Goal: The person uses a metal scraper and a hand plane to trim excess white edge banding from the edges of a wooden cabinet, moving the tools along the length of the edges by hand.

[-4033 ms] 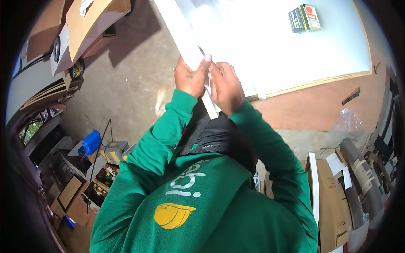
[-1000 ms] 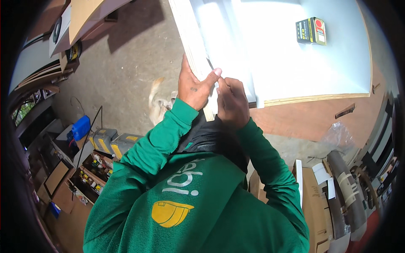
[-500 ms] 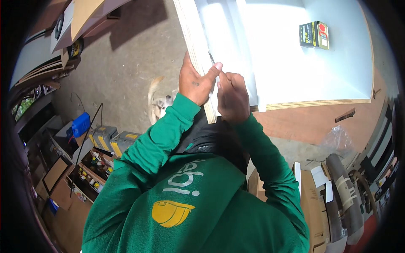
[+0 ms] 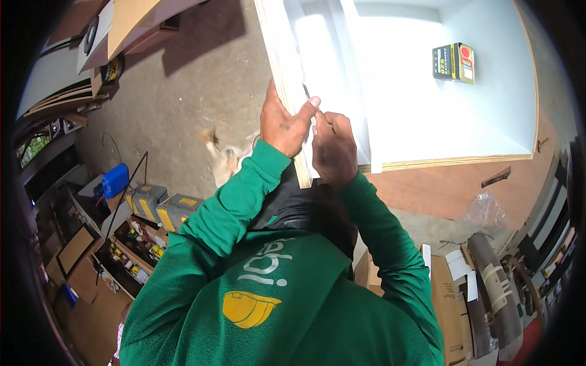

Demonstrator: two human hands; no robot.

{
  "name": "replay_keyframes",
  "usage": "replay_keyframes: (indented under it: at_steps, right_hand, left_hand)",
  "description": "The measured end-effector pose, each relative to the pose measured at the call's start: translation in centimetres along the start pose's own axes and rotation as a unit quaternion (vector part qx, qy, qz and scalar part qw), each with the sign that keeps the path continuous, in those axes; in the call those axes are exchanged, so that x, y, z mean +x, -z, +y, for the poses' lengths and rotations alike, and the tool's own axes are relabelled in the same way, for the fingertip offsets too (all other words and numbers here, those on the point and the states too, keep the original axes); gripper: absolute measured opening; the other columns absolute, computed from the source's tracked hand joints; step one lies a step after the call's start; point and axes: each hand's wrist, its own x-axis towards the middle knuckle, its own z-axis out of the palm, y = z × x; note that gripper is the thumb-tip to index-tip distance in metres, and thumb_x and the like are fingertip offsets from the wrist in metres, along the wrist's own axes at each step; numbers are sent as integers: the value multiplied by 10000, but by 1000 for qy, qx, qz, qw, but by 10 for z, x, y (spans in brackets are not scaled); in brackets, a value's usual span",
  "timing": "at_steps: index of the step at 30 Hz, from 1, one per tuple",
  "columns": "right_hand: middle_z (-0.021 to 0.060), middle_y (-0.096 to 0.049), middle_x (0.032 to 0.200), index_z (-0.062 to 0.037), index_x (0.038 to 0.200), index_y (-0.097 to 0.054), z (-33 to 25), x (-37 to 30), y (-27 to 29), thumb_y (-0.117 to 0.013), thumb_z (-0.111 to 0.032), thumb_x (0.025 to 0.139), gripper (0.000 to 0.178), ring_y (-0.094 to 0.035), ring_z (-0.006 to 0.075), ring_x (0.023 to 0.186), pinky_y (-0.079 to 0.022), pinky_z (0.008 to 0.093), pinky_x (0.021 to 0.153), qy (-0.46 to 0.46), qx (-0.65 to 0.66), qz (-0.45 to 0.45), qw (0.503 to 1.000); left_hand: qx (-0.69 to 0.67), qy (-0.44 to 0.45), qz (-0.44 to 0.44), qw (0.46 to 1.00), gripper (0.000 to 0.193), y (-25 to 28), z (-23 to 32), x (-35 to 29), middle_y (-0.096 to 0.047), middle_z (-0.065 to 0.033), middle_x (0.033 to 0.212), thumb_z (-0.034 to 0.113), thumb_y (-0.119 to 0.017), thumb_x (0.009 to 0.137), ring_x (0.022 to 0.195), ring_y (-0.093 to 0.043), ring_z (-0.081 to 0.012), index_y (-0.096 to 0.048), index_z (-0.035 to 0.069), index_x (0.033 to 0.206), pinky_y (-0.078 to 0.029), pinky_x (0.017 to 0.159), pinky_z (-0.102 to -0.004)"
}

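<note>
A white-lined plywood cabinet (image 4: pixel 403 104) lies in front of me with its open side up. My left hand (image 4: pixel 285 125) grips the long edge panel (image 4: pixel 282 67) on its left, fingers behind and thumb over the inner side. Close beside that thumb, my right hand (image 4: pixel 334 143) is closed on a slim tool with a thin dark blade (image 4: pixel 306 91). The blade lies along the panel's white inner face; its handle is hidden in my fingers. A small black and yellow box (image 4: pixel 453 63) with a red dot rests inside the cabinet.
A light-coloured dog (image 4: pixel 229 161) is on the concrete floor left of my arm. Grey and yellow cases (image 4: pixel 146 201) and a wooden box of bottles (image 4: pixel 131 256) stand farther left. A brown board (image 4: pixel 439 195) lies under the cabinet; rolled material (image 4: pixel 491 280) and cardboard (image 4: pixel 448 311) are at right.
The dog has shifted, its tail swinging leftward. My right hand has slid slightly down and left, and more of the dark blade shows above my left thumb.
</note>
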Motion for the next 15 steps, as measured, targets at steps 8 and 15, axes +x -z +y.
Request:
replay_keyframes:
  at_steps: [8, 15]
  right_hand:
    - [204, -630, 1062, 93, 1255, -655, 0, 6, -10, -625, 32, 912, 350, -605, 360, 1018, -531, 427, 872, -16, 1, 12, 1000]
    - [212, -608, 1092, 126, 1258, -625, 4, 14, -18, -623, 4, 912, 366, -597, 376, 986, -514, 455, 886, -15, -14, 7, 1000]
  left_hand:
    - [3, 8, 19, 1000, 373, 0, -4, 5, -689, -101, 1131, 92, -751, 972, 1023, -657, -162, -559, -36, 1265, -554, 912, -332]
    - [66, 16, 27, 997, 481, 4, -7, 14, -724, -175, 1122, 139, -749, 942, 995, -704, -227, -532, -62, 1322, -576, 880, -365]
